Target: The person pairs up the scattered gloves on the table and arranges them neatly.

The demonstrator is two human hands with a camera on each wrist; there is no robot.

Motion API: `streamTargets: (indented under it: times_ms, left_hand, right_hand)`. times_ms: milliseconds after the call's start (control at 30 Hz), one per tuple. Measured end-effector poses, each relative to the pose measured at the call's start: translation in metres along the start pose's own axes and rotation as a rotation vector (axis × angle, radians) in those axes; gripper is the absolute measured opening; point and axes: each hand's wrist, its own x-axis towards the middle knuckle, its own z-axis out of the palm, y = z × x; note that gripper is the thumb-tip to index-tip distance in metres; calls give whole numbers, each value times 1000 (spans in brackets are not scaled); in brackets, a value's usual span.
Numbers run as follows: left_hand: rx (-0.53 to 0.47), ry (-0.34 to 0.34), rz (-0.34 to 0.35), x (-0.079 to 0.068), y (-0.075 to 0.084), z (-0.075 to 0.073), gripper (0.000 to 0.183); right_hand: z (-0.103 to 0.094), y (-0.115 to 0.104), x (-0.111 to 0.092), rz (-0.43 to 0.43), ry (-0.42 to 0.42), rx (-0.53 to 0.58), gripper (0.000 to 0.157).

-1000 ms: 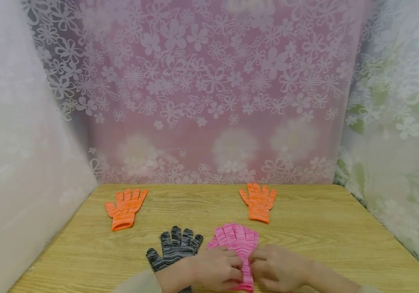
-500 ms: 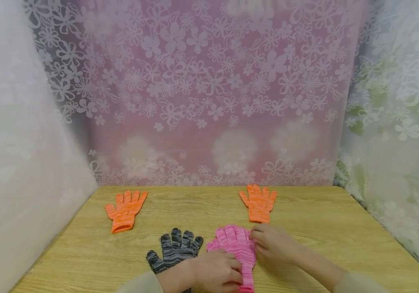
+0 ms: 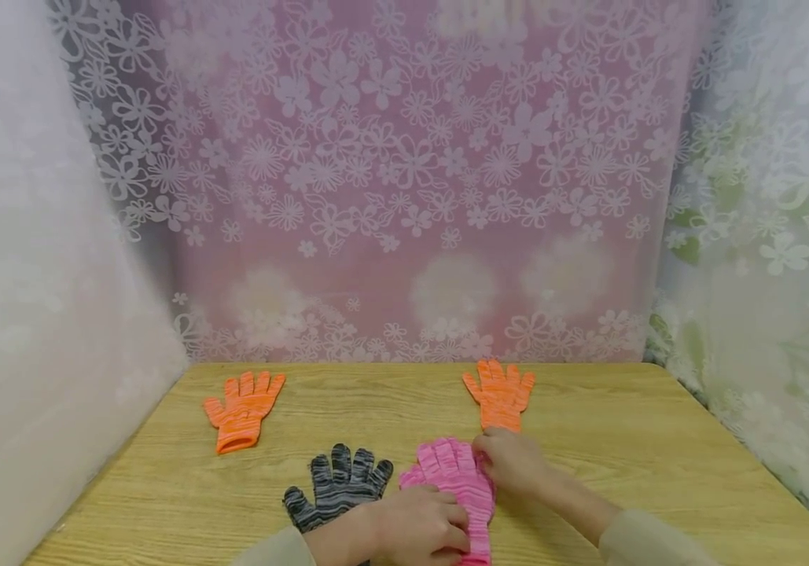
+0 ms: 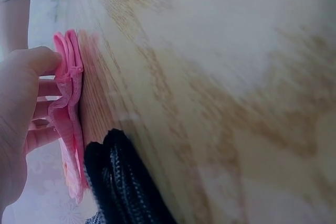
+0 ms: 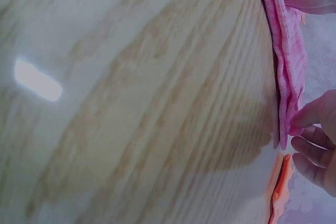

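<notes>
Pink knit gloves [image 3: 469,487], stacked flat with fingers pointing away, lie at the near middle of the table. Several fabric layers show at the cuff [image 4: 68,51] in the left wrist view. My left hand [image 3: 421,525] rests across the palm and cuff, its thumb and fairly straight fingers against the fabric. Up by the glove fingertips, my right hand [image 3: 513,464] pinches the right-side finger edge between thumb and index, as the right wrist view shows. Left of the pink stack, a grey-black knit glove [image 3: 340,481] lies partly under my left forearm.
Toward the back of the wooden table [image 3: 376,393] lie an orange glove [image 3: 243,410] on the left and another orange glove [image 3: 499,399] just beyond my right hand. Flowered curtains [image 3: 411,196] close in the back and sides.
My right hand has moved from the lower right side of the pink gloves up to their fingertips. My left hand has stayed at the palm and cuff. The other gloves lie as before.
</notes>
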Motion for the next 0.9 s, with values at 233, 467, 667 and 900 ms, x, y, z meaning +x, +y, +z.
streamTargets:
  times_ms: [233,467,667,900]
  left_hand:
    - [-24,16,1,0,0,0,19]
    - [-1,49,1,1,1,1,16]
    - [10,33,9,5,2,0,16]
    - [6,7,-9,5,2,-2,16]
  right_hand:
    - [-9,7,-2,-32,89,153,15]
    - [-10,14,-1,-80,95,106,16]
    - [1,15,-4,-106,10,91,21]
    - [4,15,-4,-112,52,21,17]
